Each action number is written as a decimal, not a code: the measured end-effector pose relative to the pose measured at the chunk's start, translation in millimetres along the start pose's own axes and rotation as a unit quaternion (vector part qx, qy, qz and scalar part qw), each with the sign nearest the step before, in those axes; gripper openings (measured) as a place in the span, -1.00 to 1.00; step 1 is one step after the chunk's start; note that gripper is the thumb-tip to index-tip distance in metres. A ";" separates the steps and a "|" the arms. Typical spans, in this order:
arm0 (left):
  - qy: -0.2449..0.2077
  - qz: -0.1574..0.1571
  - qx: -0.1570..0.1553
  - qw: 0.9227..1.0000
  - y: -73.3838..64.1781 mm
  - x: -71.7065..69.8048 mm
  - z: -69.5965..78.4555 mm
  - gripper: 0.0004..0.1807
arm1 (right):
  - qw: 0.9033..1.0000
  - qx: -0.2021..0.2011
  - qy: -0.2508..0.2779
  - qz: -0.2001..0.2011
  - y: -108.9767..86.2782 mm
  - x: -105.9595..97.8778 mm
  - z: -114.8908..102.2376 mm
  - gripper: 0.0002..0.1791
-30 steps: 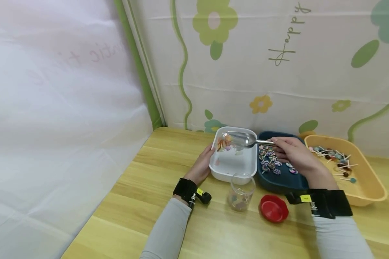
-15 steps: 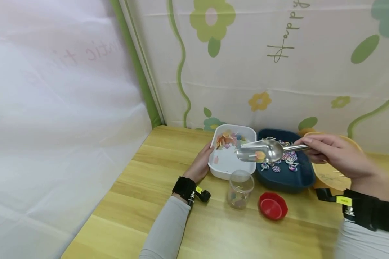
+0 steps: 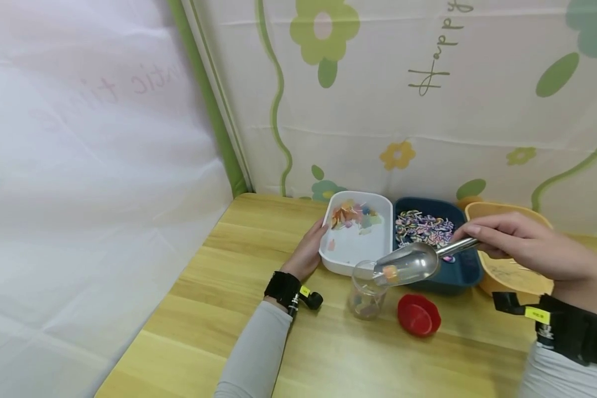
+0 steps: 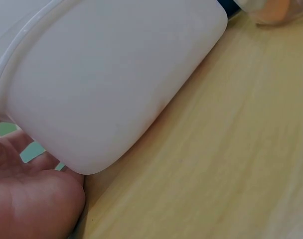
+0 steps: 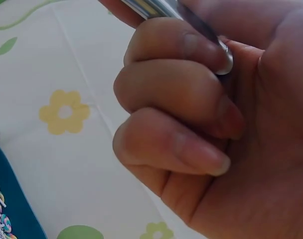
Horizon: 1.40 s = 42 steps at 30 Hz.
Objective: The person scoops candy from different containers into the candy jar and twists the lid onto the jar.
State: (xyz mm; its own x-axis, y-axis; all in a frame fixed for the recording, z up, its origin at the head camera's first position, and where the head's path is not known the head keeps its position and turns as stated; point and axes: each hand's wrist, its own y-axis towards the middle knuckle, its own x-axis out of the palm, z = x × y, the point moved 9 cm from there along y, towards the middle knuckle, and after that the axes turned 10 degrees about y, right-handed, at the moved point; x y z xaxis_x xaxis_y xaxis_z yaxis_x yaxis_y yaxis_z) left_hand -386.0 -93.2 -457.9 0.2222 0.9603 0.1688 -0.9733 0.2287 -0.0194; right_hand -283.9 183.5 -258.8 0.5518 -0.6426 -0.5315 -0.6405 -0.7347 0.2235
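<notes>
My right hand (image 3: 522,246) grips the handle of a metal scoop (image 3: 420,261); in the right wrist view its fingers (image 5: 166,92) curl round the handle. An orange candy-like piece (image 3: 390,272) lies in the scoop. The scoop's front end overlaps the mouth of a clear plastic cup (image 3: 363,301), which has a few small pieces at its bottom. With my left hand (image 3: 305,254) I hold the left side of a white tray (image 3: 353,251), where colourful small pieces (image 3: 350,213) are heaped towards the back. The left wrist view shows the palm (image 4: 37,199) by the tray's corner.
A dark blue tray (image 3: 465,272) of small swirled lollipops stands right of the white one. Beyond it is a yellow tray (image 3: 517,279), partly behind my right hand. A red lid-like dish (image 3: 419,315) lies right of the cup. A printed curtain (image 3: 348,132) hangs behind the table.
The scoop has moved out of the white tray, rightwards and then down towards me to the cup, carrying the orange piece. My left hand keeps its place on the tray.
</notes>
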 end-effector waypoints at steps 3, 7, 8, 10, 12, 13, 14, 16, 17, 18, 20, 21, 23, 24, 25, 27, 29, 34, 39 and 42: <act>-0.002 -0.004 0.003 1.000 1.0 0.5 1.4 -0.50 | 1.000 0.001 0.007 -0.001 1.6 -0.3 -0.3 -0.62; -0.002 -0.009 0.010 1.000 1.7 1.8 2.8 -0.51 | 1.000 0.003 0.028 0.011 2.3 -3.2 0.0 -0.62; 0.000 -0.008 0.009 1.000 1.8 1.6 2.5 -0.51 | 0.999 0.005 0.027 0.021 2.8 -4.7 0.3 -0.63; 0.005 -0.001 0.004 1.000 1.1 0.6 1.6 -0.51 | 0.999 0.020 0.022 0.044 4.6 -7.2 2.8 -0.64; 0.008 0.004 0.001 1.000 0.7 -0.2 1.1 -0.51 | 0.997 0.035 0.019 0.067 7.9 -8.7 6.6 -0.66; 0.007 0.004 -0.001 1.000 0.7 -0.6 0.6 -0.51 | 0.996 0.045 0.016 0.080 9.8 -9.1 9.7 -0.66; 0.008 0.005 -0.002 1.000 0.7 -0.8 0.5 -0.51 | 0.995 0.050 0.011 0.089 12.4 -9.1 12.6 -0.67; 0.006 0.009 -0.006 1.000 0.7 -1.4 -0.3 -0.52 | 0.993 0.058 0.010 0.098 19.5 -6.8 19.6 -0.67; 0.005 0.010 -0.008 1.000 0.8 -1.6 -0.6 -0.53 | 0.993 0.062 0.009 0.101 23.5 -5.3 23.6 -0.67; 0.003 0.011 -0.010 1.000 0.8 -2.0 -1.0 -0.53 | 0.993 0.065 0.006 0.102 27.9 -3.5 27.6 -0.66; 0.000 0.010 -0.006 1.000 0.9 -2.1 -0.9 -0.53 | 0.992 0.073 -0.005 0.101 37.3 1.0 35.7 -0.65; -0.003 0.008 -0.001 1.000 1.1 -2.0 -0.6 -0.52 | 0.992 0.079 -0.008 0.098 41.8 4.3 39.6 -0.64; -0.008 0.000 0.012 1.000 1.3 -1.1 0.7 -0.51 | 0.991 0.094 -0.016 0.095 50.0 11.4 48.0 -0.63; -0.010 -0.006 0.018 1.000 1.4 -0.2 1.3 -0.50 | 0.990 0.100 -0.025 0.092 53.7 15.5 51.6 -0.63; -0.012 -0.010 0.024 1.000 1.2 0.6 2.1 -0.50 | 0.990 0.105 -0.036 0.087 57.2 19.8 54.8 -0.63; -0.013 -0.015 0.028 0.999 0.8 1.6 3.1 -0.50 | 0.989 0.114 -0.053 0.079 63.6 28.1 60.7 -0.64; -0.011 -0.016 0.028 0.999 0.7 1.9 3.2 -0.50 | 0.988 0.117 -0.071 0.075 69.2 35.4 65.9 -0.65; -0.006 -0.010 0.023 1.000 1.3 2.0 5.1 -0.50 | 0.987 0.108 -0.091 0.078 79.3 45.6 71.4 -0.67; -0.013 -0.010 0.022 1.000 2.8 0.9 3.5 -0.50 | 0.984 0.107 -0.102 0.096 85.3 50.1 76.6 -0.68; -0.012 -0.009 0.022 1.000 2.1 -0.7 0.6 -0.50 | 0.984 0.108 -0.106 0.099 88.5 54.8 80.2 -0.67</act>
State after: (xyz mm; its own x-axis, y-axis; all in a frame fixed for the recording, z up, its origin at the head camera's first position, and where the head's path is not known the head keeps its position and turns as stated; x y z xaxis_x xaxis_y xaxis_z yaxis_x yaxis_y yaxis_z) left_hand -388.3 -93.5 -457.4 0.2393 0.9517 0.1925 -0.9707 0.2386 0.0270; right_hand -353.2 100.7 -333.7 0.2966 -0.6915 -0.6587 -0.8353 -0.5222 0.1721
